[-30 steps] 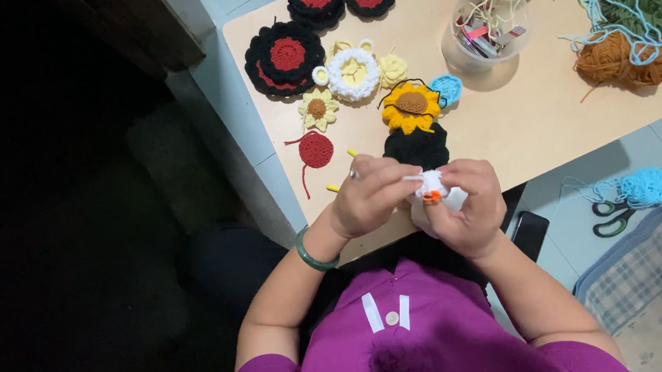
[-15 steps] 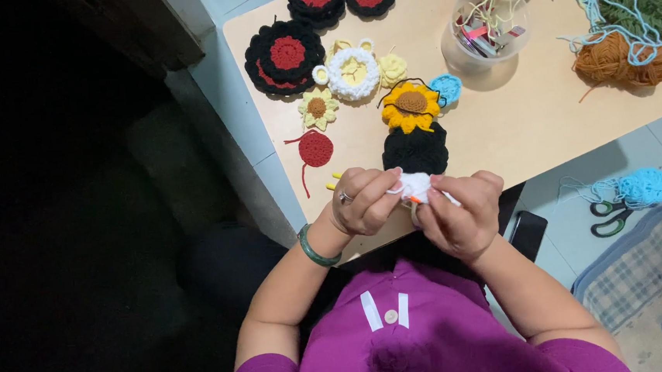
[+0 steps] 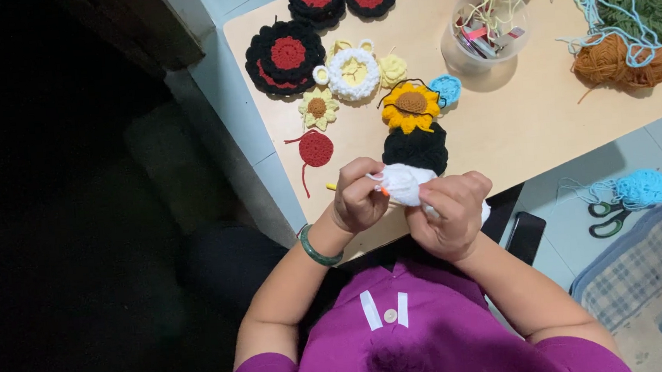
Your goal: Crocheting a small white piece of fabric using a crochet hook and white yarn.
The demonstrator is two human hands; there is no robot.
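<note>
While both hands (image 3: 406,204) gripped the white crochet piece (image 3: 407,182), fingers hid its lower edge; black piece (image 3: 415,147) at 12 o'clock.

The crochet piece (image 3: 404,182) sits between both hands at the near table (image 3: 536,117) edge — finished rounds (image 3: 288,54) lie beyond it, towards the far left. The cup (image 3: 483,31) stands far right of them — yarn (image 3: 624,41) further right, scissors (image 3: 609,217) on the floor.
</note>
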